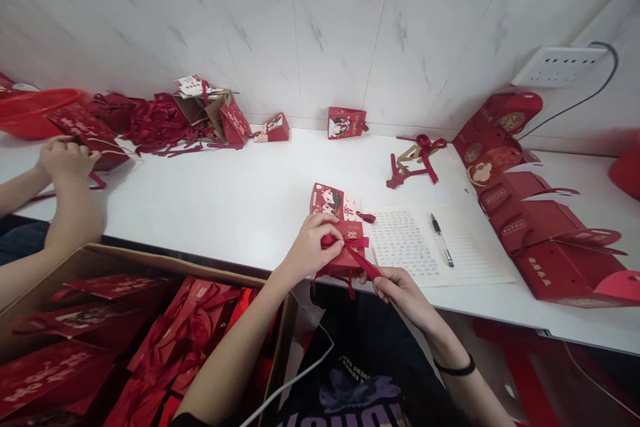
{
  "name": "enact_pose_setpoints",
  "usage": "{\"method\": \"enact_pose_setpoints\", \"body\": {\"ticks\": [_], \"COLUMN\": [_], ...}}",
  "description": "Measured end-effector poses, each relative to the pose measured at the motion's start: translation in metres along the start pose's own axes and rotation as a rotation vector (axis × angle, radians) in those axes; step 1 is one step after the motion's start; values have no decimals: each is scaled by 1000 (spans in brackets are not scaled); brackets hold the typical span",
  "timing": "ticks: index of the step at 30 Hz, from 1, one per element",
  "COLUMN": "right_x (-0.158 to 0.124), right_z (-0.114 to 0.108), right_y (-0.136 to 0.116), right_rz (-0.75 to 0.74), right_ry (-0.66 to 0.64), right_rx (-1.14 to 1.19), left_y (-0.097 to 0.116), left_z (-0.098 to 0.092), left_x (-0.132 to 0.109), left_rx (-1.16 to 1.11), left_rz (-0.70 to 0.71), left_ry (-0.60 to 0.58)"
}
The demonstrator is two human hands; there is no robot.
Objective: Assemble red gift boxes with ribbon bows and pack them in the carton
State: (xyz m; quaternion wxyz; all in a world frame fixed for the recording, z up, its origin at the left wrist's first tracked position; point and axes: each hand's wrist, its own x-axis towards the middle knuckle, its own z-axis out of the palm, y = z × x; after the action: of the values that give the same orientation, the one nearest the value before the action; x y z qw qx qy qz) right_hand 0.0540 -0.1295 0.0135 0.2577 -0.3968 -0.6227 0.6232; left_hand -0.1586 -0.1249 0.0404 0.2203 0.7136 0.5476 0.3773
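A red gift box (327,199) with a printed cartoon figure lies at the table's front edge, partly covered by my hands. Across it runs a dark red ribbon (361,259), looped at its middle. My left hand (316,243) pinches the ribbon loop between thumb and fingers, resting over the box. Lower right, my right hand (397,290) grips the ribbon's tail, drawn out taut from the loop. A small ribbon tab (367,217) sticks out from the box's right side.
An open notebook (405,247) with a pen (442,240) lies right of the box. Red boxes (537,233) line the right side. Loose ribbons (417,157) lie behind. A carton (150,260) of red boxes stands front left. A co-worker's hands (67,157) handle another box.
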Motion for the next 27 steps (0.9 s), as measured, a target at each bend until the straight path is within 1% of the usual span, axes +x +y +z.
{"method": "enact_pose_setpoints", "body": {"ticks": [2, 4, 6, 7, 8, 10, 13, 15, 17, 20, 27], "right_x": [-4, -10, -14, -14, -13, -6, 9, 15, 17, 15, 14], "right_z": [-5, -6, 0, 7, 17, 41, 75, 89, 95, 94, 90], "right_y": [-2, -6, -10, -11, -11, -8, -1, 2, 2, 0, -5], "right_rz": [19, 73, 115, 117, 108, 84, 75, 51, 28, 12, 5], "right_ry": [-49, -196, -349, -380, -367, -257, -94, -24, 24, 57, 47], "right_rx": [-29, -59, -97, -118, -128, -85, 170, 280, 314, 309, 247], "left_y": [-1, -1, 1, 2, 4, 8, 13, 14, 13, 12, 11], "left_z": [0, 1, 3, 5, 6, 9, 12, 13, 13, 14, 15], "left_x": [0, 0, -1, -1, -2, -3, -5, -6, -6, -6, -5], "left_rx": [-8, -14, -12, -5, 6, 30, 49, 48, 38, 19, -9], "left_rz": [-11, -38, -63, -71, -78, -94, -113, -119, -123, -131, -155], "left_ry": [7, 19, 38, 47, 55, 79, 110, 115, 110, 109, 120]}}
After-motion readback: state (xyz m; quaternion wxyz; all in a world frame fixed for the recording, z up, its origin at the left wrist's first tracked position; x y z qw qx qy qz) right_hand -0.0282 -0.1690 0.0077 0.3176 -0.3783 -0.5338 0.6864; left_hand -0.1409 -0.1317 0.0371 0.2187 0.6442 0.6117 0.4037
